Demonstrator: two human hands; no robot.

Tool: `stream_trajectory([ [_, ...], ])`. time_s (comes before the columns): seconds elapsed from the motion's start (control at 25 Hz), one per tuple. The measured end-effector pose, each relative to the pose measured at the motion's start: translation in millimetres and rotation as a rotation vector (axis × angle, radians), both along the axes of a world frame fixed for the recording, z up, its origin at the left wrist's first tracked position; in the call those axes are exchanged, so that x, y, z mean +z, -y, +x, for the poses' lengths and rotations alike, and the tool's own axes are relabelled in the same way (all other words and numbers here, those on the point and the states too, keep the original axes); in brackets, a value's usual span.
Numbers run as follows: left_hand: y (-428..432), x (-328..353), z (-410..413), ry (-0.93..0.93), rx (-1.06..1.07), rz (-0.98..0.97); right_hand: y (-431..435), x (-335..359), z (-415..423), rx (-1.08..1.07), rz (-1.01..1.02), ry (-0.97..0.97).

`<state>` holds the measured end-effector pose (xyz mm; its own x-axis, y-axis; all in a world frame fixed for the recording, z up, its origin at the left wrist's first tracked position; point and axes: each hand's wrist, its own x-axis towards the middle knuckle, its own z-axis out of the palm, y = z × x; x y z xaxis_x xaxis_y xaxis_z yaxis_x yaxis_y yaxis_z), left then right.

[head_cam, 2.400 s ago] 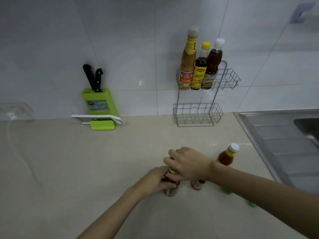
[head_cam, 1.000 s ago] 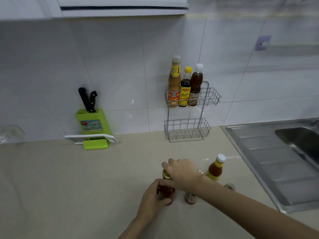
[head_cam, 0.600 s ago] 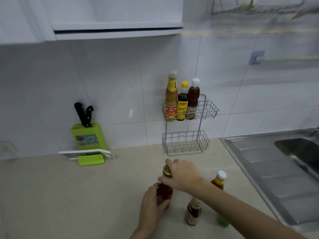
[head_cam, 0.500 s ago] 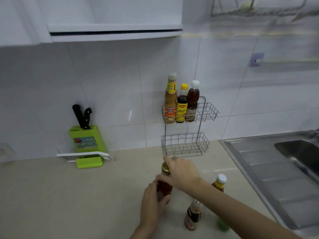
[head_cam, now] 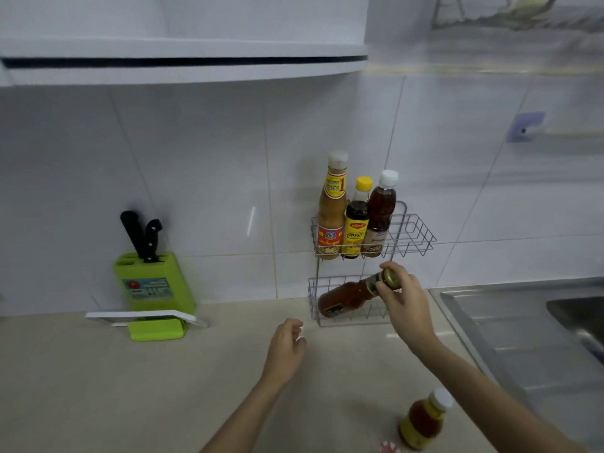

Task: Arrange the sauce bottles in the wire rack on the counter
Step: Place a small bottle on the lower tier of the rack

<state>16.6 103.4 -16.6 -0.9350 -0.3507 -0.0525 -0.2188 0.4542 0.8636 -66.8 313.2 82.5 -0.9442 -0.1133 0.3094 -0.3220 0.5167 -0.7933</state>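
Since 0.5 s ago, right hand [head_cam: 403, 300] has carried the dark-red gold-capped glass bottle [head_cam: 348, 295] from counter into the two-tier wire rack [head_cam: 421, 238], lower tier, tilted, fingers pinching its cap. Left hand [head_cam: 286, 348] hangs loosely curled, empty. Three bottles fill the rack's upper tier; a yellow-labelled white-capped bottle [head_cam: 425, 420] waits well in front of the rack.

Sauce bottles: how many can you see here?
5, plus a cap at the bottom edge that may be a sixth. Three stand in the rack's top basket, one tilts into the lower basket, one stands on the counter.

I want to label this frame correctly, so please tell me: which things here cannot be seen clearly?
- Head view: the red-brown bottle leans into the lower basket; the right hand covers part of its cap, and whether its base rests there is unclear.
- A red-and-white cap is cut off by the bottom edge.
- The label on the counter bottle is blurred.
- The left hand looks empty; its palm is hidden.
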Motion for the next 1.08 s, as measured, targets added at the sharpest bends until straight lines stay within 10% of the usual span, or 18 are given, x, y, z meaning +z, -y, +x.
stream_trajectory([
  [0.76, 16, -43, -83, 0.122, 0.105, 0.128, 76, -59, -81, 0.186, -0.123, 0.191],
  [1.08, -1, -14, -101, 0.232, -0.197, 0.232, 100, -61, -104, 0.199, 0.095, 0.249],
])
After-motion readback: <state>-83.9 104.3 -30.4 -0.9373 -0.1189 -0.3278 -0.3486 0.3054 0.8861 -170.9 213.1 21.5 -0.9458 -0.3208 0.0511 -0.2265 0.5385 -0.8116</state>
